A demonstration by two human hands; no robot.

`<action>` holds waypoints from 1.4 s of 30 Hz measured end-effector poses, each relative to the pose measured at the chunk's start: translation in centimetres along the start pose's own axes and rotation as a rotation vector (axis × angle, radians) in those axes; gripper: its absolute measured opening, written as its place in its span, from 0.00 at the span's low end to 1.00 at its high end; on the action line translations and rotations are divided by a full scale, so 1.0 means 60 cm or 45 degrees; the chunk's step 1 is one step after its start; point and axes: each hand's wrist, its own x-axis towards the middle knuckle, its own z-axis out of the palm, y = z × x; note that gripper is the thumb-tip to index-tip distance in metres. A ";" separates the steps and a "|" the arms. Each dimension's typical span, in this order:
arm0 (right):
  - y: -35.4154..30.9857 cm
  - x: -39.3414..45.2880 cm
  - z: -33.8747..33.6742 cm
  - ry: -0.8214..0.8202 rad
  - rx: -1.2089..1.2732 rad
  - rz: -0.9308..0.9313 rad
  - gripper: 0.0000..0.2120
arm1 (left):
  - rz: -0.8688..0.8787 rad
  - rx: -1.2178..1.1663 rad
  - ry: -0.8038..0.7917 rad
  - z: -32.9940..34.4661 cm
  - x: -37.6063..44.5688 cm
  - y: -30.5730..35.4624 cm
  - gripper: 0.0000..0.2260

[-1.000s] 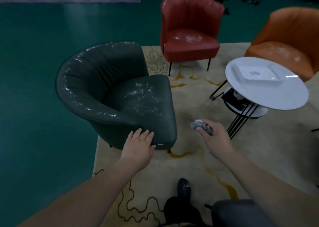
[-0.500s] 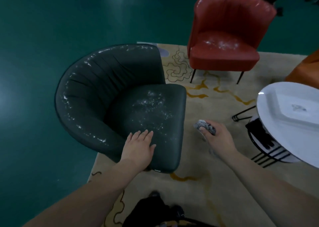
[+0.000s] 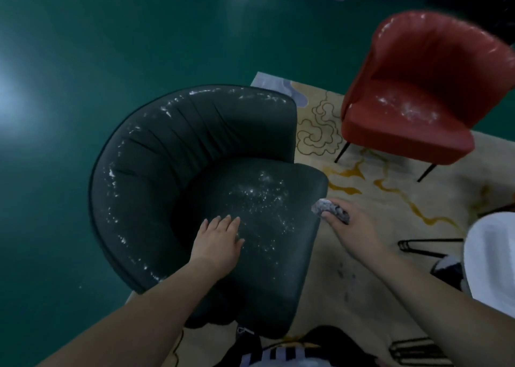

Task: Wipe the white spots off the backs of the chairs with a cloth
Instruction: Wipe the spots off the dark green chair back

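We see the dark green chair (image 3: 195,188) closer and lower in the view than 0.5 s ago, and its seat now fills the middle of the picture. White spots run along the curved top edge of its back and lie scattered over the seat. The left hand (image 3: 217,245) lies flat on the seat with straight fingers and holds nothing; before, it lay nearer to the front edge of the seat, now it is further in, at the edge of the spots. The right hand (image 3: 352,231) has its grip closed around a crumpled grey cloth (image 3: 330,209), as before. The cloth was apart from the chair; now it is just beside the right front corner of the seat, and we cannot tell if it touches. The red chair (image 3: 418,101) on the beige rug (image 3: 362,193) also has white spots on its seat. The white round table (image 3: 490,258) is now mostly out of view at the right.
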 end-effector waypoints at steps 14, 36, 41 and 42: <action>-0.040 0.290 0.131 -0.489 -0.146 -0.343 0.12 | -0.520 -0.215 0.017 0.050 0.075 -0.010 0.27; 0.003 0.451 0.322 -1.252 -0.218 -0.758 0.18 | -1.472 -0.748 0.089 0.218 0.118 0.131 0.27; 0.083 0.412 0.384 -1.309 -0.242 -0.855 0.17 | -1.534 -0.871 0.147 0.320 0.109 0.168 0.28; 0.098 0.403 0.394 -1.318 -0.247 -0.879 0.17 | -1.536 -0.860 0.162 0.339 0.106 0.177 0.28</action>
